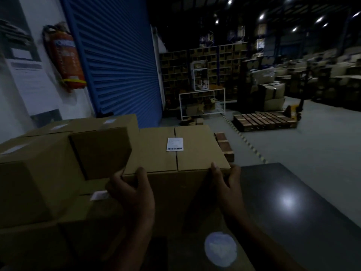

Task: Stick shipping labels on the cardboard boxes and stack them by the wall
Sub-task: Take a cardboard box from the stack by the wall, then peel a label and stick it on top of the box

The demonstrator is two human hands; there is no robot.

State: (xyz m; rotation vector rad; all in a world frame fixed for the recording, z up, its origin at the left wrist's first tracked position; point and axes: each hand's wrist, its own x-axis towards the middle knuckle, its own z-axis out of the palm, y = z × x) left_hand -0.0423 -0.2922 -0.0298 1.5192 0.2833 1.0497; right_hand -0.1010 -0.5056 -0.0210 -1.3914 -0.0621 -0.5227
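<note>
Both-handed, I grip the labelled box [175, 153]: left hand [130, 190] and right hand [226, 184] curl over its near edge corners.

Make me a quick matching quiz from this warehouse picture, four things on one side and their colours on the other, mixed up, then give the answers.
Things:
1. fire extinguisher
2. roller shutter
3. shipping label
4. box held by both hands

Colours:
A. white with a barcode
B. brown
C. red
D. blue

Pairs: 1-C, 2-D, 3-A, 4-B

The left hand and right hand grip the near top edge of that box.
</note>
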